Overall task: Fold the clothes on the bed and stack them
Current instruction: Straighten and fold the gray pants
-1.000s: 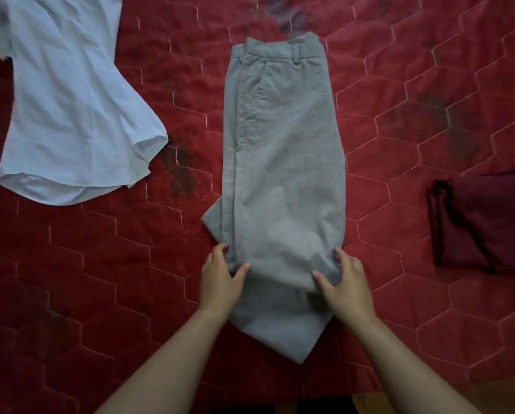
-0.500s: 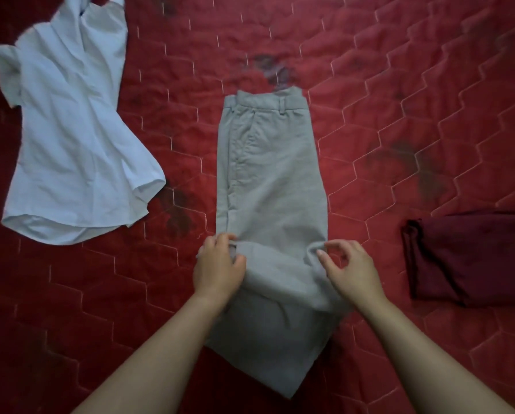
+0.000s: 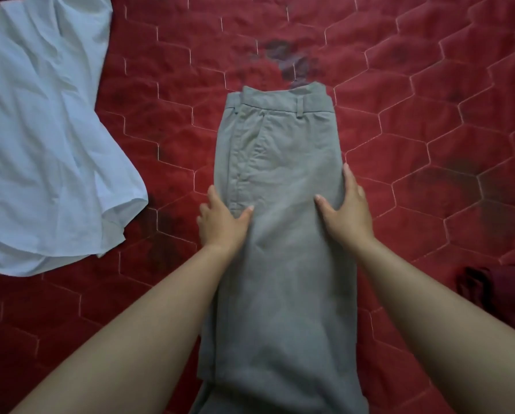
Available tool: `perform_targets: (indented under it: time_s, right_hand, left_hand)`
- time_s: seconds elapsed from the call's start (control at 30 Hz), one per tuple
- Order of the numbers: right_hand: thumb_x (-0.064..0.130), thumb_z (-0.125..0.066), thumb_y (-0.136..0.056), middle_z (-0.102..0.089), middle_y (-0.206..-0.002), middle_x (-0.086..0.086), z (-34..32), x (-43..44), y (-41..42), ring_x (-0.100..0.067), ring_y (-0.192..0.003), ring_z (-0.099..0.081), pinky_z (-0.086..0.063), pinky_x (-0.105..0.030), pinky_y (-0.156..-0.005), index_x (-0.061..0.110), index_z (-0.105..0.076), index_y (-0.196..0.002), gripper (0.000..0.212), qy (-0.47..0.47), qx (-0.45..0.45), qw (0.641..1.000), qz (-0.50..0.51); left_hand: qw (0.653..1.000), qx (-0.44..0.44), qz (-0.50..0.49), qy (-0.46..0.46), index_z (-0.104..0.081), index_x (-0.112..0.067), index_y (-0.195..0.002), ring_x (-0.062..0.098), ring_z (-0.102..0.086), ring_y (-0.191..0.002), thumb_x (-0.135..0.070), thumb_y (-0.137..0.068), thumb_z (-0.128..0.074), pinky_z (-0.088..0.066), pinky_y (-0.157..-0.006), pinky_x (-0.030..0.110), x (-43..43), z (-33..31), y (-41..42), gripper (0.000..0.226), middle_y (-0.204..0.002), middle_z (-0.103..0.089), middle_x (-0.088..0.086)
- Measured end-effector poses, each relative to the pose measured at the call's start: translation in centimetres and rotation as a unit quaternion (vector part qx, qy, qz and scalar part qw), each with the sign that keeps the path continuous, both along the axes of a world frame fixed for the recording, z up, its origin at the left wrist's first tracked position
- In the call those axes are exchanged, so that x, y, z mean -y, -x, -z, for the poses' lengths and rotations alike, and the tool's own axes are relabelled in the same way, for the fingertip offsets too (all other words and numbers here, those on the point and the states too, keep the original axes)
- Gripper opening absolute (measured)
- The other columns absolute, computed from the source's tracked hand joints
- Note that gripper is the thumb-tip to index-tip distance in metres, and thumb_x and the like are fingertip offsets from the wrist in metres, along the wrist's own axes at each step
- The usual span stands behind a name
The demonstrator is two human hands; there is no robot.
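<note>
Moved up toward the waistband since a moment ago, and no longer pinching a bunched-up fold: left hand (image 3: 220, 224) and right hand (image 3: 347, 212). Now laid flat with straight fingers, one on each long edge of the grey trousers (image 3: 283, 162), thumbs resting on top, pressing down and grasping nothing.

Lying in the middle of the red bed (image 3: 429, 121), folded leg on leg into one long strip. Pointing with the waistband far and the legs near, running out past the near edge of view. Long axis from far to near.

Probably soft, floppy and light. Not slippery, not breakable. Likely to sag and fall open if lifted by one corner. Best taken by both long edges at once, pinched low on the legs, then carried up toward the waistband.

Well apart on the far left, a white shirt (image 3: 44, 130), spread out and wrinkly, not yet folded. At the near right, a dark red cloth (image 3: 498, 289), seemingly folded already, partly cut off by the edge of view.
</note>
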State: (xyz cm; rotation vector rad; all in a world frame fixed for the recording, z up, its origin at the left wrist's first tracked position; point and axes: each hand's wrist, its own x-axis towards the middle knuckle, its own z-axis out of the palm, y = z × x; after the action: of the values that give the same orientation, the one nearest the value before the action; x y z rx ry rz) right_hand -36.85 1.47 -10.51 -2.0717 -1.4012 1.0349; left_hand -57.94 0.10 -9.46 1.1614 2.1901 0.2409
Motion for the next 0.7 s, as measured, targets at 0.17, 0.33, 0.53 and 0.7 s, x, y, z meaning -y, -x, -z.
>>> perform_targets:
  time_s: [0.17,0.33,0.53,0.7]
  right_hand:
    - [0.013,-0.063,-0.083,-0.050,-0.138,-0.001,-1.8,-2.3,0.0,-0.018,-0.124,-0.048,-0.036,-0.031,-0.106,0.018,-0.037,-0.141,0.063,-0.087,-0.024,0.996,-0.014]
    - [0.011,-0.063,-0.083,-0.060,-0.121,-0.005,-7.2,-11.6,-0.6,-0.018,-0.112,-0.055,-0.036,-0.016,-0.096,0.011,-0.057,-0.124,0.041,-0.257,0.013,0.966,-0.017]
    - [0.039,-0.057,-0.089,-0.038,-0.139,-0.009,-7.8,-14.9,-2.7,-0.018,-0.126,-0.040,-0.027,-0.019,-0.099,0.018,-0.039,-0.139,0.058,-0.159,0.063,0.985,-0.016]
    - [0.029,-0.067,-0.084,-0.041,-0.130,-0.011,-2.9,-2.9,-2.1,-0.020,-0.117,-0.044,-0.030,-0.018,-0.095,0.009,-0.043,-0.133,0.058,-0.065,0.037,0.996,-0.042]
  left_hand:
    - [0.985,0.078,0.061,-0.138,-0.031,-0.012,-0.139,0.030,-0.052,-0.116,-0.018,-0.087,-0.061,-0.037,-0.088,0.024,-1.9,-1.7,-0.2,0.061,-0.131,-0.054,0.011]
    - [0.944,0.096,0.083,-0.306,-0.040,-0.012,-0.136,0.017,-0.050,-0.117,-0.018,-0.087,-0.062,-0.031,-0.091,0.009,-11.4,-6.8,-0.7,0.054,-0.132,-0.052,0.002]
    - [0.986,-0.041,0.073,-0.143,-0.028,-0.010,-0.143,0.035,-0.035,-0.129,-0.036,-0.090,-0.057,-0.029,-0.106,0.036,-15.2,-6.7,0.5,0.065,-0.142,-0.030,0.019]
    - [0.982,0.021,0.152,-0.108,-0.053,-0.008,-0.122,0.024,-0.049,-0.113,-0.026,-0.087,-0.063,-0.032,-0.094,0.022,-4.0,-3.4,1.2,0.041,-0.121,-0.052,0.012]
